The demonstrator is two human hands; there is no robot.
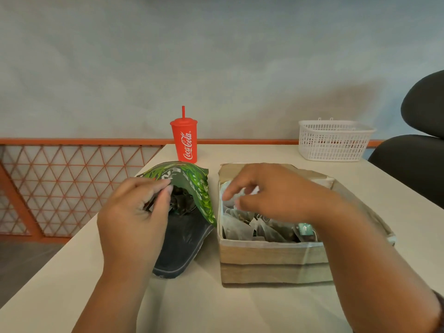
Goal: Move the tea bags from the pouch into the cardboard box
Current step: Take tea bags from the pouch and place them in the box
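Pinches one pouch [192, 183] open with left hand [134, 212]; hovers right hand [271, 193], grasp unclear through blur, over one cardboard box [271, 263] of overlapping, uncountable tea bags [240, 227].

Two hands and forearms of one person fill the lower half of the view. The left hand [134, 212] and right hand [271, 193] are bare, and the right fingers look slightly blurred. Both forearms are uncovered. At the bottom right corner, the edge of a dark sleeve [440, 306] shows on the right arm.
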